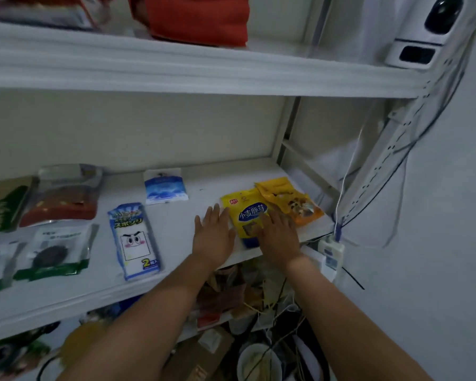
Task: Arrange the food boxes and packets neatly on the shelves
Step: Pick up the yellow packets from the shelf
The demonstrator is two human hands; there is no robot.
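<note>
A yellow packet with a blue label lies flat near the right end of the white middle shelf. My right hand rests flat on its lower part, fingers straight. Beside its left edge lies my left hand, flat on the shelf with fingers straight and touching the packet's side. An orange-yellow packet lies just right of the yellow one, partly under it. Further left lie a blue-and-white sponge packet, a small blue-and-white packet, a red packet and several green-trimmed packets.
The upper shelf carries a red bag. A white device and cables hang at the shelf's right post. A white bottle stands at the right corner. Below lie jumbled packets, a cardboard box and a bowl.
</note>
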